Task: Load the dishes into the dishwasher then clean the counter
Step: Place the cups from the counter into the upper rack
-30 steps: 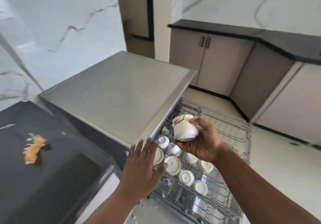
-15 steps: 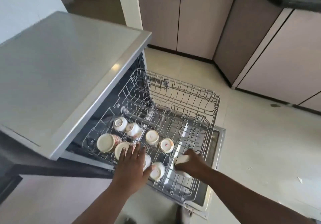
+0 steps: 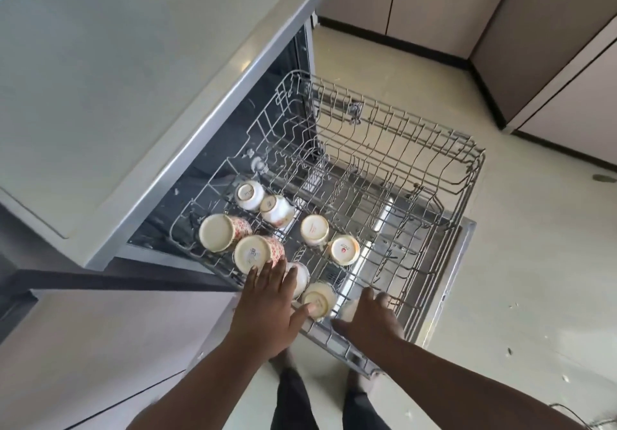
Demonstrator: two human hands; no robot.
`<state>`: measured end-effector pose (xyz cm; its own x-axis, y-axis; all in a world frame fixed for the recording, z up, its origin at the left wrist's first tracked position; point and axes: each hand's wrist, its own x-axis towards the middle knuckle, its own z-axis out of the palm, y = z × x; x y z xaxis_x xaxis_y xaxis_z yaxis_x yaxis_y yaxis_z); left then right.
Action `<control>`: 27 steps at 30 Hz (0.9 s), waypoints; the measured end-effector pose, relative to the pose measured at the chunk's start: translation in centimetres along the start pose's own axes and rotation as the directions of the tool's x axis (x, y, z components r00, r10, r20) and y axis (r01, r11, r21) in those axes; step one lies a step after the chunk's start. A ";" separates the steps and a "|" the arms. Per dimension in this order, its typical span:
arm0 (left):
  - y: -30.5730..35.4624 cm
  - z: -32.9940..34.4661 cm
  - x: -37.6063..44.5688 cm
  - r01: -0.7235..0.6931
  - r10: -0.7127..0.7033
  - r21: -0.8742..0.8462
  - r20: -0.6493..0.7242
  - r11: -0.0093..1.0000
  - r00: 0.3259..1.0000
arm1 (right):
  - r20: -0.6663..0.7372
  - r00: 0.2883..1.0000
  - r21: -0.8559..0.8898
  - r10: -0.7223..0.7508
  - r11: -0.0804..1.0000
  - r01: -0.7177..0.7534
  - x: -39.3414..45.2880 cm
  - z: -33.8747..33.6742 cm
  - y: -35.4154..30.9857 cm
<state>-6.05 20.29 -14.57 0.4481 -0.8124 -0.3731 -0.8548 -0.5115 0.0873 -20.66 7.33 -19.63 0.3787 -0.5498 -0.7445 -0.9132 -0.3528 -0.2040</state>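
Looking down onto a pulled-out wire rack [image 3: 384,175] of an open dishwasher [image 3: 160,72], grey top panel at upper left. Inside the rack's near-left part, several cups upturned, bases showing: two larger floral-patterned cups [image 3: 224,232] side by side toward the left, two small white cups [image 3: 249,195] just behind them and touching each other, two more small cups [image 3: 314,229] near the middle. Closer to the front rail, another pale cup [image 3: 320,298] on its side or tilted, base facing the camera.

Left hand [image 3: 267,309] flat and spread over the rack's front edge, fingertips reaching the nearer floral cup and covering part of a white cup [image 3: 300,277] beneath; grip wide, holding nothing, thumb touching the pale cup by the rail.

Right hand [image 3: 370,321] lowered to the rack's front rail just right of that pale cup, fingers curled around a whitish cup [image 3: 350,307], mostly hidden and blurred; grip closed on it, resting at or just inside the rack's front edge.

Rest of the rack bare wire. Pale floor [image 3: 517,262] beneath, beige cabinet doors [image 3: 434,5] at top and right. Dark trouser legs [image 3: 293,396] at the bottom.
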 end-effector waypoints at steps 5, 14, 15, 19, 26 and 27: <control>-0.6 1.5 -0.8 -0.039 0.038 -0.015 -0.093 0.999 0.995 | -0.040 0.997 -0.107 -0.063 0.993 0.058 0.6 1.2 -0.4; -1.9 1.9 -3.4 0.102 -0.108 -0.073 -0.086 0.992 0.990 | 0.049 0.980 -0.063 -0.191 0.979 0.193 1.1 -1.4 0.9; -2.1 1.8 -3.9 0.113 -0.120 -0.076 -0.088 0.991 0.989 | 0.041 0.980 -0.085 -0.196 0.976 0.199 0.8 -2.0 0.9; -2.6 1.6 -6.2 0.138 -0.148 -0.082 -0.130 0.987 0.980 | -0.134 0.934 -0.154 -0.331 0.938 0.310 -0.8 -3.7 -0.4; -2.4 -1.6 -11.4 0.218 -0.269 -0.188 -0.320 0.958 0.908 | -0.276 0.450 -0.407 -0.849 0.527 0.746 -7.5 -4.4 -10.9; -2.7 -2.5 -12.2 0.223 -0.285 -0.202 -0.366 0.954 0.886 | -0.262 0.390 -0.453 -0.883 0.470 0.758 -9.0 -4.4 -12.7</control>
<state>-8.55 30.91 -7.96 0.7362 -0.6766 -0.0172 -0.6624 -0.7255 0.1868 -11.79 13.45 -7.55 0.9933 -0.1014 0.0557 -0.0736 -0.9252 -0.3722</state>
